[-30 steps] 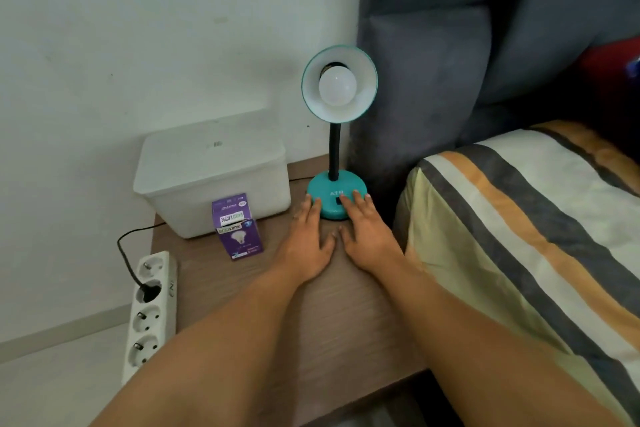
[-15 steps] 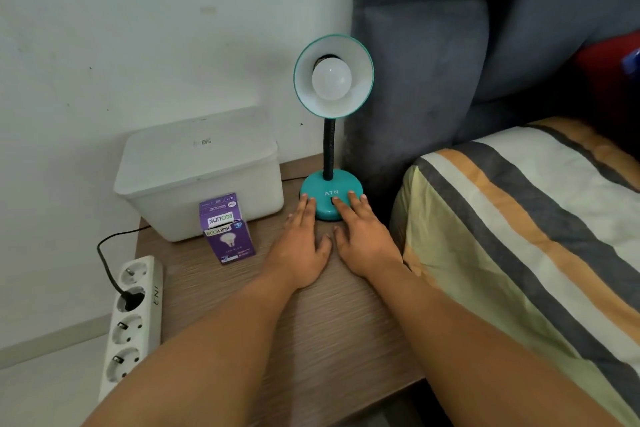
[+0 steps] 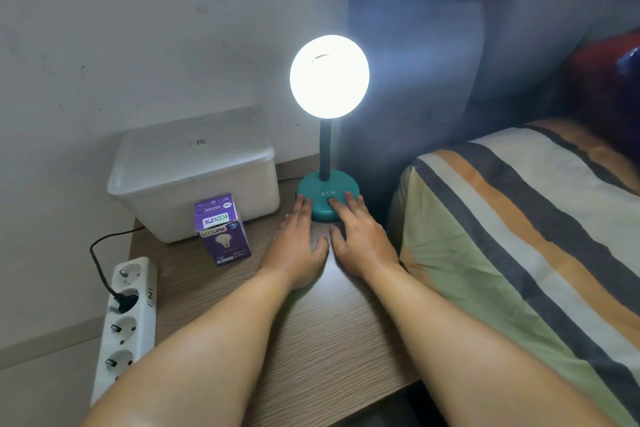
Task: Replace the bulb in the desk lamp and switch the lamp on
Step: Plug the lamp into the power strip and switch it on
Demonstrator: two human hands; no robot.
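The teal desk lamp (image 3: 320,188) stands at the back of the wooden bedside table (image 3: 311,340). Its head (image 3: 329,76) glows bright white, so the bulb inside is lit and washed out. My left hand (image 3: 294,243) lies flat on the table with its fingertips against the left side of the lamp base. My right hand (image 3: 360,236) also lies flat, and its index finger rests on the dark switch (image 3: 331,200) on the base. Neither hand holds anything. A purple bulb box (image 3: 223,229) stands to the left of my left hand.
A white lidded plastic box (image 3: 194,173) sits behind the bulb box against the wall. A white power strip (image 3: 128,319) with a black plug in it hangs at the table's left edge. A bed with a striped cover (image 3: 519,236) adjoins the right side.
The lamp has come on: its head now shines bright and the room looks darker around it. Both hands stay at the lamp base, barely moved.
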